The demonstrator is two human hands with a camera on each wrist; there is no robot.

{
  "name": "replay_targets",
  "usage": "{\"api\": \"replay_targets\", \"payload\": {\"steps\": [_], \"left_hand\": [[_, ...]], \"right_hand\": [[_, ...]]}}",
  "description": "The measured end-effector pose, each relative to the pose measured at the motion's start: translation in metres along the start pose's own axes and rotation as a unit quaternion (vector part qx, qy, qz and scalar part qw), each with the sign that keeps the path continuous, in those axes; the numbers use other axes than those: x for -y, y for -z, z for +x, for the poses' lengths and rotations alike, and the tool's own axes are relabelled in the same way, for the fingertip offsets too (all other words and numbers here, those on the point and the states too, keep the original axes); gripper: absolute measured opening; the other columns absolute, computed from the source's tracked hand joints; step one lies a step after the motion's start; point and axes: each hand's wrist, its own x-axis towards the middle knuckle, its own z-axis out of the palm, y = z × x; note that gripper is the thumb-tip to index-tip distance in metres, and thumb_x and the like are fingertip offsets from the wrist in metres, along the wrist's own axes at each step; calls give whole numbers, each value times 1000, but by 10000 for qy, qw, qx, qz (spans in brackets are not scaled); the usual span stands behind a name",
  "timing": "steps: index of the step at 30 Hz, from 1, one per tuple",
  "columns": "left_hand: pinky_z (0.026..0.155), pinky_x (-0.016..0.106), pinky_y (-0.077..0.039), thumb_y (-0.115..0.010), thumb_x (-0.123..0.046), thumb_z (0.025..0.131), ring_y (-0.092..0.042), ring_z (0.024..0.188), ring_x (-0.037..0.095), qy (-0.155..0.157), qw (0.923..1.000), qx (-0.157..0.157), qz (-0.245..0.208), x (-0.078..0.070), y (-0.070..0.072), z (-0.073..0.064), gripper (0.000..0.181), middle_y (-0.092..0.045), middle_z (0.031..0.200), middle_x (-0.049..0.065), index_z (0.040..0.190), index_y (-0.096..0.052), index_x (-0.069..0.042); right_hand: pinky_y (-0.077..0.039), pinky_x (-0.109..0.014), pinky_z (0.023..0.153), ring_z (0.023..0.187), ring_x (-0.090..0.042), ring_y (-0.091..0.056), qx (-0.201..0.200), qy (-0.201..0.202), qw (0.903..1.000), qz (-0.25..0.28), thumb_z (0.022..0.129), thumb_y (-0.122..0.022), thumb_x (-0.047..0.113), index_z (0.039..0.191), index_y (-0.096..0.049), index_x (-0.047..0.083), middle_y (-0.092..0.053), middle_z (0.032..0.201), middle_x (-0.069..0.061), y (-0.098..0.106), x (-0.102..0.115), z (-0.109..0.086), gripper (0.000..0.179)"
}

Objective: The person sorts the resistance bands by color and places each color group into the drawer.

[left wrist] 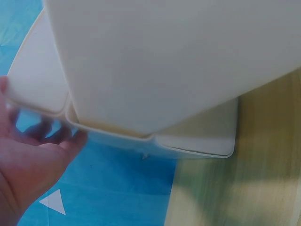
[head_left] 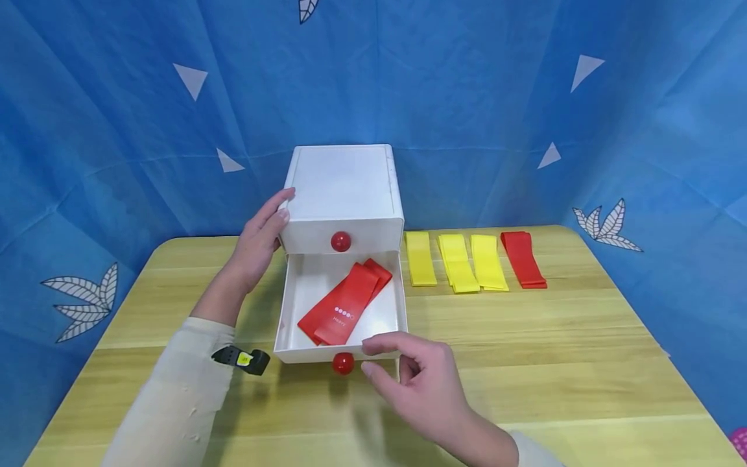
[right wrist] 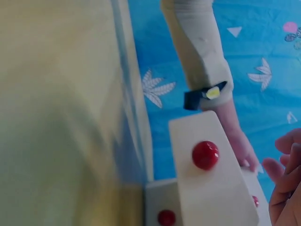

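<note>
A white drawer cabinet [head_left: 343, 185] stands on the table with one drawer [head_left: 296, 279] pulled out below its top drawer. Inside the drawer lie red resistance bands [head_left: 344, 305], overlapping; the upper one has white dots and lettering. My left hand [head_left: 257, 243] rests against the cabinet's left side, fingertips at the top edge and the front corner. Thumb and index finger of my right hand [head_left: 423, 383] are apart at the drawer's front right corner, its other fingers bent. Nothing is in its grasp. A red knob [right wrist: 205, 155] shows on the pulled-out drawer's front.
Right of the cabinet, yellow bands [head_left: 421, 259] and a folded red band [head_left: 524, 259] lie in a row on the wooden table [head_left: 554, 363]. A lower drawer's red knob [right wrist: 166, 218] shows in the right wrist view. Blue patterned cloth [head_left: 455, 97] hangs behind.
</note>
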Motion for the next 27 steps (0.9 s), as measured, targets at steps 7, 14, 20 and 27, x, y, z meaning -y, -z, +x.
{"api": "replay_targets", "payload": {"steps": [7,14,20,27], "left_hand": [[113,56,-26,-34,-44,107,-21,147,27,-34,9999,16,-103,0,0,0,51,-20,163,-3,158,-31,-35],[113,56,-26,-35,-44,107,-21,146,27,-11,9999,7,-135,0,0,0,51,-20,163,-2,158,-31,-35],[113,55,-25,-34,-44,107,-21,147,26,38,9999,5,-134,-2,0,-1,51,-20,163,-3,157,-31,-37],[113,56,-26,-34,-43,108,-21,147,27,35,9999,12,-122,-1,0,-1,51,-20,163,-2,158,-31,-36]], "right_hand": [[-27,-17,34,45,4,-31,349,-207,9991,79,86,-78,5,111,-74,16,-68,85,11,-9,-7,-18,27],[-28,-19,34,44,6,-31,816,-701,9942,68,88,-77,8,119,-72,18,-65,82,13,-14,-13,-28,33],[-29,-19,34,43,7,-31,961,-839,9918,95,89,-76,7,125,-70,20,-71,111,6,-19,-21,-29,39],[-30,-20,34,43,5,-31,928,-856,9919,111,89,-75,4,128,-67,22,-70,115,5,-25,-30,-29,44]]}}
